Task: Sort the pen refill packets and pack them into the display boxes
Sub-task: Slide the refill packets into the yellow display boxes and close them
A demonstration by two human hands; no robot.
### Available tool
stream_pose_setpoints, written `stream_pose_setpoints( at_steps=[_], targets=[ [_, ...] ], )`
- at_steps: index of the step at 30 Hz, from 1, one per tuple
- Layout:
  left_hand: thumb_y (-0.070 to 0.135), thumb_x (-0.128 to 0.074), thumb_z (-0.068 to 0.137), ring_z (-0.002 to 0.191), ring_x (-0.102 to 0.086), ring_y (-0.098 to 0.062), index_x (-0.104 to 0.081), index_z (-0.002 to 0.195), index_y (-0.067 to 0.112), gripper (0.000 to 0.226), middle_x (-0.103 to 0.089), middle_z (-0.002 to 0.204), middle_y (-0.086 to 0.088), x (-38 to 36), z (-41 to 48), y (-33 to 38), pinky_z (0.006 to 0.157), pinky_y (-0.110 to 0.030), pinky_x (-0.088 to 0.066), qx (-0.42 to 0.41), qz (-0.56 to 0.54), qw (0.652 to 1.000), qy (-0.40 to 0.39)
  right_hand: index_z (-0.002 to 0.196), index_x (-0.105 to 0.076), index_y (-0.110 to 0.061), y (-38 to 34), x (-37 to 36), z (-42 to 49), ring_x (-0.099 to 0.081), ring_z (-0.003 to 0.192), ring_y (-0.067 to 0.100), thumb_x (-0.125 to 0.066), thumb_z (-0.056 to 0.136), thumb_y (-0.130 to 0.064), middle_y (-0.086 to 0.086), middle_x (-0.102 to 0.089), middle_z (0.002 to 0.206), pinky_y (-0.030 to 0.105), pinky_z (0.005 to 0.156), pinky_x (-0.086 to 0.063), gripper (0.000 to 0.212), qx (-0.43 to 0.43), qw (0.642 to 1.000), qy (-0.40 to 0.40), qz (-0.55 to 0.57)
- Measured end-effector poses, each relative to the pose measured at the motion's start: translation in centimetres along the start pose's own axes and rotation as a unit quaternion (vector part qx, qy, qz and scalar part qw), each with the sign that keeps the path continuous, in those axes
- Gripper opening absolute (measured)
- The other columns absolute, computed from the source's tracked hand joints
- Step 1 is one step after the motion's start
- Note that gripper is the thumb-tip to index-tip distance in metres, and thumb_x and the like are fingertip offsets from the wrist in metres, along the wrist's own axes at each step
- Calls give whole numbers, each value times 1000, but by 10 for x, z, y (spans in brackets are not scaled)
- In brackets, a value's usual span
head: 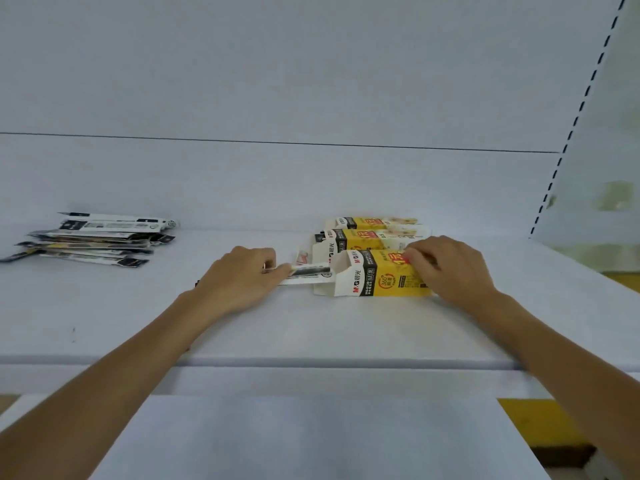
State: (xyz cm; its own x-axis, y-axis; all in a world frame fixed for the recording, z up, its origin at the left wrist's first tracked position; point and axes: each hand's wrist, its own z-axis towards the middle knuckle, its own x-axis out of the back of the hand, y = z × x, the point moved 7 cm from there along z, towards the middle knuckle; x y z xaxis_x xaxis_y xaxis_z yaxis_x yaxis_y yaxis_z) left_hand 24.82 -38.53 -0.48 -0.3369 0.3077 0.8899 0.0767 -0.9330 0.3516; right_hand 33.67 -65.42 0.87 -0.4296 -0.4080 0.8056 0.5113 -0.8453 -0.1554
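Note:
Three yellow, black and white display boxes lie side by side on the white shelf. The nearest display box (377,277) has its left end open. My right hand (446,268) rests on its right end with curled fingers gripping it. My left hand (239,278) pinches a pen refill packet (308,273) whose right end sits inside the box's open mouth. The middle box (367,239) and the far box (370,222) lie behind. A loose pile of refill packets (93,240) lies at the far left of the shelf.
The shelf (311,327) has a front edge close to me, with a lower white shelf beneath. A white back wall rises behind the boxes. A slotted upright (575,123) runs up at the right.

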Motion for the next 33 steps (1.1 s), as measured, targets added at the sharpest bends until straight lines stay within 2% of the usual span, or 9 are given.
stream_pose_setpoints(
  at_steps=[3,8,11,16,20,23,26,29,33],
  targets=[
    [49,-47,89,58,-44,-16,-46,66,23,34,-49,63,1,0,-2,7,53,-28,-31,-23,-14,1000,2,80,-66,-16,0,1,-1,-58,78,23,-42,91,-35,-1,-66,79,30,65,-46,32,4,1000,18,-9],
    [48,-45,91,60,-42,-20,-39,57,21,44,-45,58,2,-3,6,22,53,-28,-28,-34,24,999,1,74,-64,-21,0,0,-4,-54,71,18,-42,91,-34,-5,-63,74,27,59,-43,31,12,999,40,-20],
    [48,-46,90,65,-44,-22,-44,61,22,39,-46,62,3,-4,10,24,52,-28,-27,-19,35,999,16,74,-63,-20,3,-3,-2,-53,71,17,-40,91,-36,-5,-63,74,28,58,-43,33,14,999,36,-28],
    [51,-43,90,81,-54,-27,-56,81,15,39,-60,79,-4,-2,10,24,58,-31,-30,-3,85,994,70,76,-65,-22,3,-3,-4,-54,73,16,-39,90,-38,-7,-64,77,28,60,-43,33,18,999,42,-22],
    [48,-47,90,78,-54,-20,-54,84,20,29,-58,77,3,-12,9,23,66,-32,-40,-38,4,999,19,76,-65,-22,4,-4,-2,-54,74,17,-36,89,-39,-6,-64,77,27,59,-40,36,10,999,42,-28],
    [43,-51,91,69,-49,-10,-53,84,22,22,-54,73,10,-15,2,31,61,-27,-36,-93,-21,995,-14,77,-65,-22,3,-4,0,-53,75,17,-42,91,-35,-6,-64,78,27,58,-38,31,7,999,38,-28],
    [44,-48,91,69,-49,-13,-56,83,20,26,-56,74,8,-14,-2,31,63,-29,-37,-120,-4,993,-7,75,-65,-23,2,-3,-1,-52,73,16,-38,89,-37,-6,-63,76,26,55,-34,33,8,999,43,-21],
    [41,-47,93,64,-47,-9,-52,79,21,25,-51,67,11,-17,2,49,62,-30,-36,-144,11,989,2,74,-64,-23,-1,-3,-3,-53,72,16,-33,84,-38,-6,-63,75,25,56,-35,36,12,999,47,-15],
    [27,-33,99,75,-48,-17,-43,67,20,34,-48,73,8,-38,15,92,65,-30,-33,-166,-40,983,-69,73,-61,-19,-3,-3,-1,-51,73,18,-38,90,-34,-4,-62,75,28,56,-35,32,11,999,33,-27]
  ],
)
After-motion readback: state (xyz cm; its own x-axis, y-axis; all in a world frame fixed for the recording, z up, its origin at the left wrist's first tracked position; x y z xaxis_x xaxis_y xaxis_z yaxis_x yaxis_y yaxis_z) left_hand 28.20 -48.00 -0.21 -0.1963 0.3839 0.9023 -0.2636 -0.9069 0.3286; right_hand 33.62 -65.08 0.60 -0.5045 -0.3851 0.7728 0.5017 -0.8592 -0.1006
